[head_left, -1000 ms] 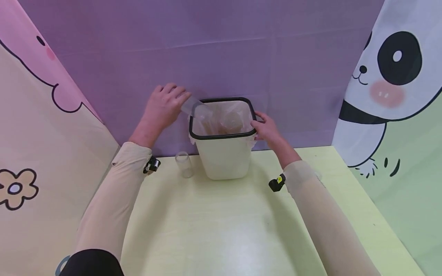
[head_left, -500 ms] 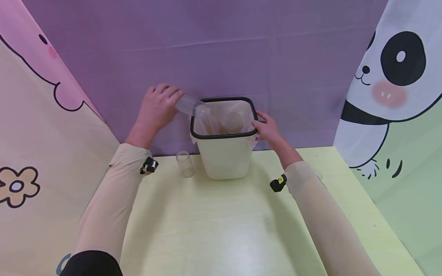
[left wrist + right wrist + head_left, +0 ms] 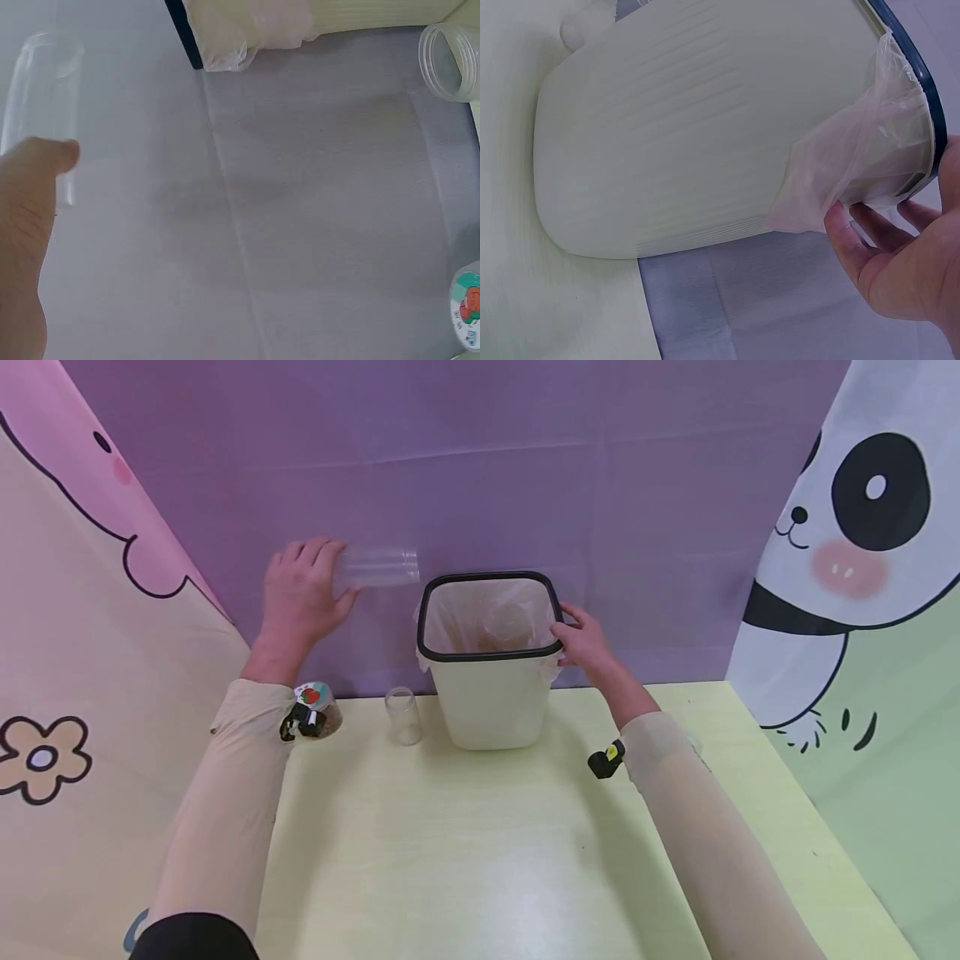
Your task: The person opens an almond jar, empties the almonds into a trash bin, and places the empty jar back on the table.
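My left hand (image 3: 300,589) grips a clear plastic jar (image 3: 381,567) that lies on its side in the air, left of and slightly above a white waste bin (image 3: 491,706). The jar's far end points toward the bin, and no contents show in it. In the left wrist view, my thumb lies across the jar (image 3: 45,82). My right hand (image 3: 587,643) grips the right side of the bin's black rim (image 3: 491,656). A translucent bag (image 3: 832,165) lines the bin and hangs over the rim; in the right wrist view my fingertips touch it.
A second clear jar (image 3: 405,720) stands on the table just left of the bin. Further left, partly behind my wrist camera, is a jar with a strawberry-picture lid (image 3: 312,695). A purple cloth backdrop (image 3: 480,460) rises behind the pale table (image 3: 480,843).
My left hand has drawn the jar out of the bin's opening, leftward, and levelled it. The lidded jar has come into sight by my left wrist. My right hand stays on the rim.
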Demonstrator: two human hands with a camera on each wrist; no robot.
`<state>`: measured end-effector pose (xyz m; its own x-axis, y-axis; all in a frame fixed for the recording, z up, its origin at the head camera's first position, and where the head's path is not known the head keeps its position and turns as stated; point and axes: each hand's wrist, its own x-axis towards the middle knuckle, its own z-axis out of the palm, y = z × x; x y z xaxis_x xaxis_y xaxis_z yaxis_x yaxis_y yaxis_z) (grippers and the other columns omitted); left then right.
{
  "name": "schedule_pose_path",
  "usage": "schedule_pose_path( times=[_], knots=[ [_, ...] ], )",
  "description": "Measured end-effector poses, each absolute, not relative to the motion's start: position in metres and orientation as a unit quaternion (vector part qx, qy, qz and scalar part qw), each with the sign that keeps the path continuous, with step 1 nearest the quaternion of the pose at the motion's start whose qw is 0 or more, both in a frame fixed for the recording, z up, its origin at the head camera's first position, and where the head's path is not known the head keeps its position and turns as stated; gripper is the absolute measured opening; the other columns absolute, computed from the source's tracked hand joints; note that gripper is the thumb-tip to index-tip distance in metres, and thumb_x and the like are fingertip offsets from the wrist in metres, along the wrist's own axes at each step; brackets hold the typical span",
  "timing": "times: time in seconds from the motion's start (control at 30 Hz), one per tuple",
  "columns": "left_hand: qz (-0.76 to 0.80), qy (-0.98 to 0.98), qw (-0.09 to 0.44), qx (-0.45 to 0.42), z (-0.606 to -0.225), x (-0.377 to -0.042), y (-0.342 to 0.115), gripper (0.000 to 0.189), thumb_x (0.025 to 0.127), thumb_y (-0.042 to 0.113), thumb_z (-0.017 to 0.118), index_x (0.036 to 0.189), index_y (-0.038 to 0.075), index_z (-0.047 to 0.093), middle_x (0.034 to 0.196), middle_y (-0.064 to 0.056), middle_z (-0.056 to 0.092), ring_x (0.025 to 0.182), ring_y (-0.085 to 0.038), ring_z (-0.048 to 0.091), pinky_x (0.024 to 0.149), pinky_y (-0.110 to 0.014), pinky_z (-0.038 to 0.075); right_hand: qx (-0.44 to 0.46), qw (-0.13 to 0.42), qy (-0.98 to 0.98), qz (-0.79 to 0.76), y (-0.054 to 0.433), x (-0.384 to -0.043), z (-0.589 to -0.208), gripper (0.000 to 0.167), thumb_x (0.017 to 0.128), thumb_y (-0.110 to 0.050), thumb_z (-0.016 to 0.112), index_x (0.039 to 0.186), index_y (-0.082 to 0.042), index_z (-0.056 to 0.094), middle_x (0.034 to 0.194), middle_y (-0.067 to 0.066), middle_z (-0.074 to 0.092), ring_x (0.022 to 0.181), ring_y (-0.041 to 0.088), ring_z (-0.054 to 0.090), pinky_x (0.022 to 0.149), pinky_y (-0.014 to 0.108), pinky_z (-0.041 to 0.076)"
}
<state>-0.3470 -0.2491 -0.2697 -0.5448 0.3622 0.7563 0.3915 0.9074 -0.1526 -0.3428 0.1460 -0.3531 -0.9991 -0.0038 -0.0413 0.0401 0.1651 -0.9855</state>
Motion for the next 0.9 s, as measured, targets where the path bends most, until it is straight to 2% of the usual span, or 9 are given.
schedule_pose_path(
  times=[0.13, 0.27, 0.47, 0.7, 0.9],
  knots=[
    [-0.053, -0.875, 0.442, -0.190, -0.274, -0.344, -0.256, 0.059, 0.079, 0.032, 0.075, 0.125, 0.000, 0.056, 0.116, -0.020, 0.062, 0.104, -0.041, 0.054, 0.080, -0.053, 0.044, 0.011, 0.016, 0.764, -0.645, 0.146, -0.342, -0.352, 0.055, 0.097, -0.019, 0.053, 0.149, -0.020, 0.039, 0.137, 0.019, 0.050, 0.093, 0.027, 0.057, 0.084, 0.048, 0.053],
    [-0.090, -0.882, 0.434, -0.157, -0.280, -0.341, -0.260, 0.061, 0.078, 0.037, 0.070, 0.122, -0.002, 0.056, 0.109, -0.021, 0.063, 0.096, -0.040, 0.052, 0.075, -0.051, 0.041, 0.011, 0.017, 0.765, -0.644, 0.147, -0.342, -0.352, 0.055, 0.096, -0.020, 0.053, 0.150, -0.020, 0.038, 0.137, 0.018, 0.050, 0.091, 0.026, 0.057, 0.083, 0.046, 0.054],
    [-0.137, -0.902, 0.398, -0.100, -0.295, -0.338, -0.264, 0.061, 0.076, 0.041, 0.069, 0.116, -0.003, 0.056, 0.099, -0.022, 0.063, 0.087, -0.040, 0.054, 0.072, -0.052, 0.041, 0.010, 0.018, 0.768, -0.641, 0.148, -0.344, -0.353, 0.055, 0.097, -0.020, 0.052, 0.150, -0.019, 0.037, 0.139, 0.019, 0.048, 0.099, 0.029, 0.057, 0.084, 0.047, 0.053],
    [-0.205, -0.924, 0.322, -0.036, -0.318, -0.334, -0.268, 0.059, 0.078, 0.045, 0.069, 0.113, -0.001, 0.057, 0.105, -0.019, 0.061, 0.097, -0.035, 0.050, 0.079, -0.052, 0.044, 0.013, 0.017, 0.766, -0.643, 0.147, -0.341, -0.352, 0.054, 0.097, -0.019, 0.051, 0.149, -0.018, 0.039, 0.139, 0.018, 0.048, 0.098, 0.028, 0.057, 0.085, 0.048, 0.053],
    [-0.261, -0.925, 0.276, -0.016, -0.347, -0.334, -0.275, 0.055, 0.080, 0.048, 0.066, 0.109, 0.002, 0.058, 0.103, -0.014, 0.061, 0.094, -0.032, 0.055, 0.076, -0.050, 0.046, 0.007, 0.021, 0.766, -0.643, 0.148, -0.342, -0.353, 0.054, 0.098, -0.021, 0.051, 0.150, -0.017, 0.037, 0.141, 0.019, 0.045, 0.102, 0.031, 0.057, 0.088, 0.050, 0.051]
  ],
)
